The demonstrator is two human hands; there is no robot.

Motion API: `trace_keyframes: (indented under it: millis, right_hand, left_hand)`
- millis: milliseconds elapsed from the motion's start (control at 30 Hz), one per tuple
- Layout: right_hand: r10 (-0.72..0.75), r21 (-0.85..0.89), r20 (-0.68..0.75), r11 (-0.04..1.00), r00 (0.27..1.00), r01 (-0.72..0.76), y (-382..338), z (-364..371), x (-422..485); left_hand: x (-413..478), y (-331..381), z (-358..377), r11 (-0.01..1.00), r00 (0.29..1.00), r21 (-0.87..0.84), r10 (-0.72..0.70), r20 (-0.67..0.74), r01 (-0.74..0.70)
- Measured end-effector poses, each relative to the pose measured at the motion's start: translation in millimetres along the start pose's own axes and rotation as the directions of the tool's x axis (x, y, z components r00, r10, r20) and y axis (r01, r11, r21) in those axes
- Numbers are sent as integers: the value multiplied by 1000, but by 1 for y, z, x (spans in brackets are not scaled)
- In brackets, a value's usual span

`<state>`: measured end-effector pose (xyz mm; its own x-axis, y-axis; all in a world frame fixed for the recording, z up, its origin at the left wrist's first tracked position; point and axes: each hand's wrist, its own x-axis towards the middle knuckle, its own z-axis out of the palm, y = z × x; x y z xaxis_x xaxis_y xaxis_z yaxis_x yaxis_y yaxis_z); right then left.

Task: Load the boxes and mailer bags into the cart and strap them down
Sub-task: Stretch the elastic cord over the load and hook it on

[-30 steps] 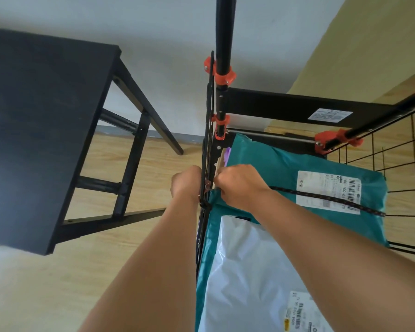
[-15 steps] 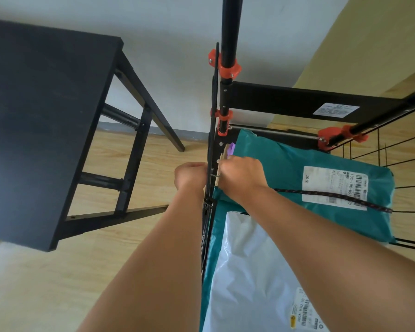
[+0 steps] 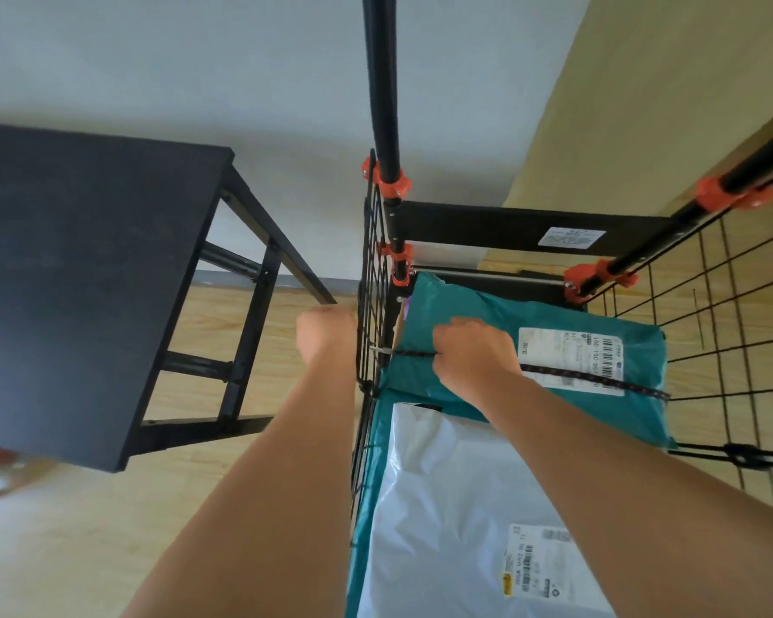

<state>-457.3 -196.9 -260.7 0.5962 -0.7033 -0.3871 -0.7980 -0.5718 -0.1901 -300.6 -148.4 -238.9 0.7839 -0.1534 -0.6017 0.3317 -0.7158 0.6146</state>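
While the pale wooden floor (image 3: 86,550) fills the lower left, a black bench (image 3: 86,260) stands over it beside the cart (image 3: 487,225), a black frame with wire mesh sides, upright poles and orange clamps (image 3: 391,182). Inside the cart lie the mailer bags. A white mailer bag (image 3: 456,506) takes up the near part, with a printed label at its lower corner and a strip of teal showing along its left edge against the mesh. A teal mailer bag (image 3: 509,305) lies at the far end, its near edge overlapping the top of the white one, and carries a white shipping label (image 3: 567,354) with barcodes. A black strap (image 3: 599,381), a thin flecked cord, runs across the teal mailer bag from the right mesh side, over the shipping label, toward the left mesh panel (image 3: 371,278). The hands are apart, one on each side of that panel. Inside the cart, the right hand (image 3: 474,354) rests on the teal mailer bag with its fingers curled round the strap. A short run of strap leads from it to a small metal hook (image 3: 382,350) at the mesh. Outside the panel, the left hand (image 3: 326,334) is curled into a fist just beside the hook; whether it holds the hook I cannot tell.
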Motion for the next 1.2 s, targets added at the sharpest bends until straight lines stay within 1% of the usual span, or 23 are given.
trace_keyframes:
  millis: [33, 100, 133, 167, 233, 300, 333, 500, 633, 767, 833, 900, 967, 1033, 1133, 1200]
  right_hand:
    - [12, -8, -1, 1000, 1000, -12, 5, -4, -5]
    - [30, -24, -7, 999, 1000, -30, 17, -13, -15]
    - [36, -23, -5, 999, 999, -36, 23, -18, -20]
    - [45, -15, -5, 999, 999, -45, 30, -23, -26]
    - [69, 4, -16, 998, 997, -69, 44, -31, -37]
    - [95, 12, -37, 995, 995, -95, 60, -39, -49]
    - [111, 17, -47, 994, 993, -111, 69, -42, -56]
    - [220, 52, -101, 975, 970, -216, 121, -58, -92]
    - [268, 90, -228, 963, 936, -254, 165, -74, -124]
    - [340, 176, -369, 940, 865, -294, 213, -89, -150]
    - [412, 214, -394, 910, 821, -354, 241, -86, -161]
    - [483, 237, -380, 875, 789, -421, 266, -75, -170]
    - [539, 264, -332, 841, 775, -472, 290, -58, -177]
    - [568, 278, -239, 817, 788, -505, 308, -38, -179]
    - [570, 264, -71, 802, 819, -536, 320, -7, -173]
    - [559, 266, -6, 800, 829, -537, 321, 12, -164]
  left_hand:
    - [-3, 4, -1, 997, 996, -19, 70, -55, -72]
    - [-25, 18, -2, 980, 970, 28, 201, -139, -199]
    - [-31, 22, 2, 954, 938, 117, 293, -185, -275]
    - [-40, 26, 7, 914, 899, 206, 390, -198, -351]
    - [-63, 32, 23, 784, 800, 365, 581, -150, -502]
    - [-91, 30, 42, 679, 732, 418, 680, -50, -603]
    - [-104, 27, 51, 649, 717, 428, 697, -3, -629]
    - [-161, 10, 97, 568, 684, 421, 700, 206, -707]
    - [-207, 11, 134, 519, 660, 415, 650, 376, -747]
    - [-247, 3, 178, 413, 607, 446, 578, 546, -794]
    - [-261, -12, 199, 340, 587, 483, 553, 592, -807]
    - [-268, -30, 218, 307, 577, 495, 538, 614, -813]
    - [-270, -47, 234, 292, 571, 497, 531, 626, -817]
    - [-268, -57, 248, 254, 559, 512, 548, 623, -820]
    - [-262, -65, 268, 200, 537, 530, 573, 619, -824]
    - [-256, -70, 279, 141, 502, 534, 596, 626, -833]
